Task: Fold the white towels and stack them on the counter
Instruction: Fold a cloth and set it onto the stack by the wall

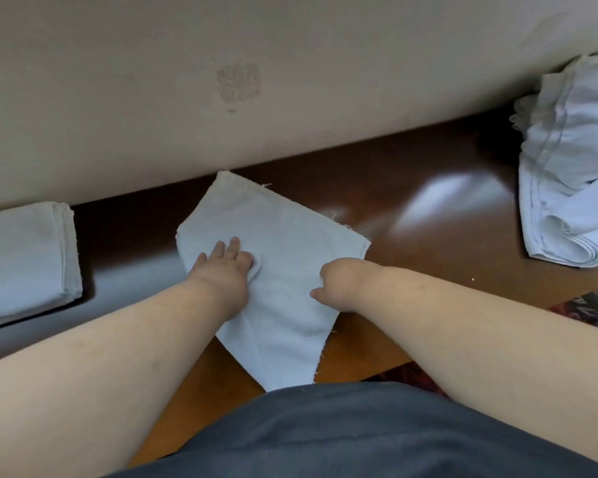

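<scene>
- Nearest to us is our dark grey garment (342, 436), filling the bottom edge of the view, with both bare forearms reaching out over it.
- Just beyond, the white towel (283, 305) lies flat on the brown counter (428, 215), turned like a diamond; its near corner points toward our body and its far corner reaches the wall.
- Our left hand (227, 267) rests palm down on the left part of the towel, fingers straight and slightly spread, pressing a small dimple into the cloth.
- Our right hand (335, 281) sits on the right part of the towel with fingers curled under; it seems to pinch the fabric, though the fingertips are hidden from us.
- To the left, well apart, a folded stack of white towels (25, 260) lies on the counter beside the wall.
- Far right, a loose pile of unfolded white towels (573, 174) is heaped against the beige wall (221, 81), which carries a faint stain.
</scene>
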A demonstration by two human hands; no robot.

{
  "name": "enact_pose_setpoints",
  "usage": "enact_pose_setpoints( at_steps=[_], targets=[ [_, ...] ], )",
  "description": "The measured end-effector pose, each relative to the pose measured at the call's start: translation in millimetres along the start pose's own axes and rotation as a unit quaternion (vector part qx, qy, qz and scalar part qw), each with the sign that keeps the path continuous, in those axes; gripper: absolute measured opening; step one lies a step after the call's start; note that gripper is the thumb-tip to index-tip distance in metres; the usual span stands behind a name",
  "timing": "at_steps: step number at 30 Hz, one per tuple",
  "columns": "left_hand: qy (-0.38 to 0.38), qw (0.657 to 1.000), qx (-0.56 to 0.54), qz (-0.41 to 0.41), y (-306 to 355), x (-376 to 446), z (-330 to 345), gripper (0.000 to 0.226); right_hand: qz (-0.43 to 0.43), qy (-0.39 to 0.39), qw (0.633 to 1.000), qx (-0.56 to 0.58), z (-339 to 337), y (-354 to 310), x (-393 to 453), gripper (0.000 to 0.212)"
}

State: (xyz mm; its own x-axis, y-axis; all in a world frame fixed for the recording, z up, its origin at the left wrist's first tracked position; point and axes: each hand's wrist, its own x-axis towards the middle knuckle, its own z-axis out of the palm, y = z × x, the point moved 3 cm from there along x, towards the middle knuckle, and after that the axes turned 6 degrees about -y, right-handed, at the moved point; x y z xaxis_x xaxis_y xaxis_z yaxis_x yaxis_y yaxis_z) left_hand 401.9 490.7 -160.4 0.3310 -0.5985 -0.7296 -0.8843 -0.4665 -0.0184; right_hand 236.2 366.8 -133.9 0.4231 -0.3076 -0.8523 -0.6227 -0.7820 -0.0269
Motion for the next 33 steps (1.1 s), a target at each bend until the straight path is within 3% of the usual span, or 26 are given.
enact_pose_setpoints(
  at_steps=[4,9,12,15,17,20,23,25,27,33],
  targets=[
    [0.005,0.997,0.069,0.019,4,18,-13,0.079,-0.055,-0.089,0.993,-0.057,10,-15,3,0.058],
    [0.029,0.995,0.095,0.016,14,26,-21,0.066,-0.088,-0.139,0.986,0.030,28,-21,6,0.066],
    [0.076,0.996,0.042,-0.019,22,11,-14,0.077,-0.090,-0.066,0.982,0.156,22,-6,7,0.055],
    [0.143,0.989,0.019,0.024,41,-12,6,0.086,-0.061,0.106,0.952,0.282,6,23,11,0.038],
    [0.149,0.983,0.014,0.107,57,-27,23,0.078,-0.058,0.169,0.953,0.246,1,39,18,0.037],
    [0.112,0.980,-0.003,0.164,65,-39,44,0.065,-0.067,0.172,0.978,0.098,8,49,22,0.048],
    [0.065,0.991,-0.015,0.118,56,-33,55,0.068,-0.128,0.172,0.976,-0.028,30,40,19,0.064],
    [0.052,0.994,-0.016,0.090,47,-29,55,0.067,-0.150,0.130,0.977,-0.075,52,28,17,0.074],
    [0.056,0.996,-0.039,0.062,35,-24,52,0.068,-0.129,0.092,0.983,-0.094,68,22,16,0.077],
    [0.073,0.996,-0.041,0.042,4,-15,34,0.073,-0.105,0.074,0.987,-0.092,69,27,16,0.078]
  ],
)
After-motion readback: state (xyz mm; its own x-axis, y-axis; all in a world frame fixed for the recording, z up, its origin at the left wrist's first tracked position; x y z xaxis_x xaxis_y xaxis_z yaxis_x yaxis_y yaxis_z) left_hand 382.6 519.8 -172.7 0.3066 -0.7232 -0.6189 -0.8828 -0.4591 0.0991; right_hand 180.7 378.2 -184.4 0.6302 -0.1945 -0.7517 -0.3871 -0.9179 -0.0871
